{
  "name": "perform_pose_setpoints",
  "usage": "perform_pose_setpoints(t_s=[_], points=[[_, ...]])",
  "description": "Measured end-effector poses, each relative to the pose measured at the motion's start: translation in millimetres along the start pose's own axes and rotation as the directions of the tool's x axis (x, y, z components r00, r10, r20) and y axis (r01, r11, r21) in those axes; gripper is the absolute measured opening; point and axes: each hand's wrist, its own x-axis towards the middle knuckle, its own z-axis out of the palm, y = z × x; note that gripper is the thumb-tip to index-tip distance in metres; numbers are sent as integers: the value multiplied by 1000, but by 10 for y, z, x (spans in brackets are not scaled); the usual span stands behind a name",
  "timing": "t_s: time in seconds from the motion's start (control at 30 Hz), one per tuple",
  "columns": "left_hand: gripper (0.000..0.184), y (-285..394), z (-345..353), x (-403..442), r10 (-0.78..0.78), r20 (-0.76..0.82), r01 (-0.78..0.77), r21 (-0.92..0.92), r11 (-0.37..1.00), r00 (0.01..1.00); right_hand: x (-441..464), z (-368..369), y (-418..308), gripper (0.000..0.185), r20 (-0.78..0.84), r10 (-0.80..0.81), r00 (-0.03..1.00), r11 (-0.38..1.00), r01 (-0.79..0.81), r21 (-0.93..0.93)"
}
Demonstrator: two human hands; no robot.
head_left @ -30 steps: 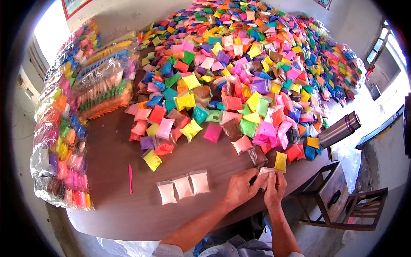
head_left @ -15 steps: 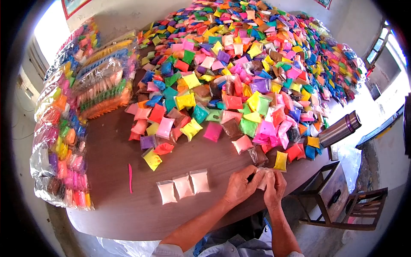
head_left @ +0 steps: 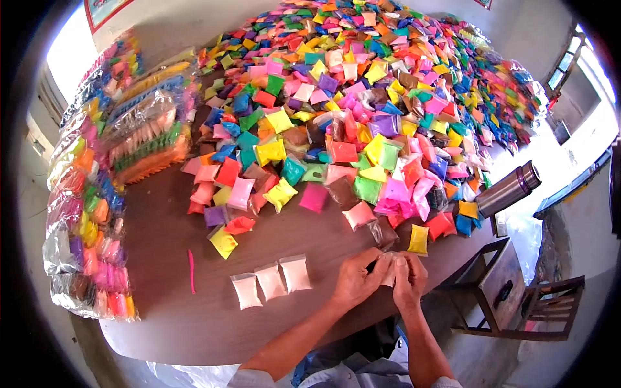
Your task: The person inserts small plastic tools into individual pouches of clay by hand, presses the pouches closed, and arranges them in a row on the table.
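Observation:
Near the front edge of the brown table (head_left: 162, 258), my left hand (head_left: 357, 278) and my right hand (head_left: 409, 279) pinch a pale pink packet (head_left: 389, 277) between them. Fingers and thumbs cover most of it. To the left of my hands, three pale pink packets (head_left: 270, 280) lie side by side on the table. A yellow packet (head_left: 418, 239) rests just beyond my right hand, and a brown packet (head_left: 383, 234) lies beyond my left.
A large heap of coloured packets (head_left: 349, 129) covers the table's back. Bagged packets (head_left: 84, 226) line the left side. A pink stick (head_left: 191, 271) lies left of centre. At the right are a metal flask (head_left: 511, 189) and a wooden chair (head_left: 550, 310).
The view has shifted slightly, so the table things appear a little further left. Both hands stay together on the packet, their fingers slightly repositioned.

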Motion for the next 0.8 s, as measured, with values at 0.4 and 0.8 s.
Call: perform_pose_setpoints(t_s=[0.4, 0.8], points=[[29, -6, 13, 11, 77, 39, -82, 159, 984, 996, -1, 0, 71, 20, -60, -17, 998, 999, 15, -35], [29, 188, -15, 9, 23, 39, -28, 129, 991, 999, 2, 26, 40, 26, -42, 19, 999, 1000, -20, -18]])
